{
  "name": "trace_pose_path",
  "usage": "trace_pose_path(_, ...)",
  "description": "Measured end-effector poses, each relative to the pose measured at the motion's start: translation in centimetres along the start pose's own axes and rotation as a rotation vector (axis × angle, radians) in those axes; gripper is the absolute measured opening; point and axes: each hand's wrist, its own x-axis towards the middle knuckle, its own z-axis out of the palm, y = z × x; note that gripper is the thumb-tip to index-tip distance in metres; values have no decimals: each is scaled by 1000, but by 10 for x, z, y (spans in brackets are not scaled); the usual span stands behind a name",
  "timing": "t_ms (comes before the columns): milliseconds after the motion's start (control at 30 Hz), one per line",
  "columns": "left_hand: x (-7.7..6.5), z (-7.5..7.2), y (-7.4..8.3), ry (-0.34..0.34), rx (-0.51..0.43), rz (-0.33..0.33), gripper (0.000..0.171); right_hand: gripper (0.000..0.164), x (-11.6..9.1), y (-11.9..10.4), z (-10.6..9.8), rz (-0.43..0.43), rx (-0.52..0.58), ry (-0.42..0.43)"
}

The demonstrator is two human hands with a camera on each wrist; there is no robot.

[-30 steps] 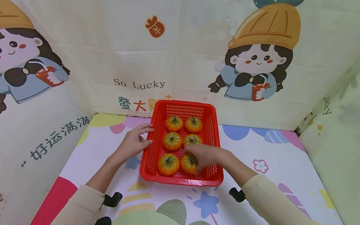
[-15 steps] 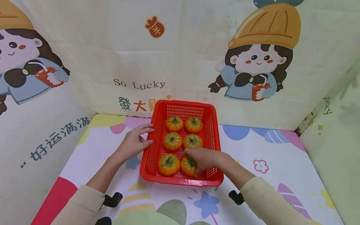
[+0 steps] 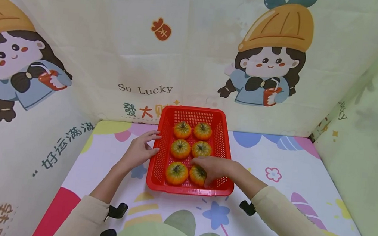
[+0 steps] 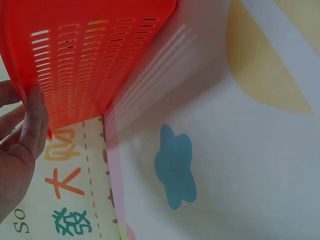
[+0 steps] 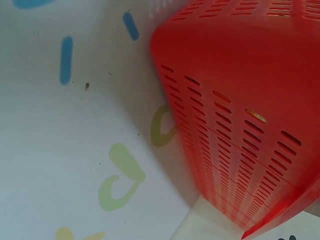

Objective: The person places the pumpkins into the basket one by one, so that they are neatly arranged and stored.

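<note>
A red plastic basket [image 3: 189, 190] on the table holds several small orange-green pumpkins in two columns. My right hand [image 3: 213, 169] reaches down inside it, with fingers and thumb around the front right pumpkin [image 3: 196, 175], partly covering it. Beside that one lies the front left pumpkin [image 3: 177, 174]; just beyond my knuckles is the middle right pumpkin [image 3: 201, 148]. At the basket's left rim, my left hand [image 3: 140, 149] pinches the edge. In the left wrist view, some fingers [image 4: 34, 117] lie against the slotted outer wall. The basket hides my right hand in the right wrist view.
The table [image 3: 251, 221] wears a white cover with coloured prints. A cartoon-printed cloth [image 3: 197, 58] stands right behind the basket and along both sides. Black wrist cameras [image 3: 118, 210] stick out below the cuffs.
My right hand has sunk slightly lower around the front right pumpkin. The left hand and the basket keep their places; the head view has shifted a little.
</note>
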Motion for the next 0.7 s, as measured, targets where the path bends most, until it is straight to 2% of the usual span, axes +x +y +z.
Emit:
trace_pose_path(267,0,0,-1,5,-7,2,48,85,0,1,0,13,2,1)
trace_pose_path(700,0,0,-1,3,15,6,48,81,-1,3,-1,-13,33,14)
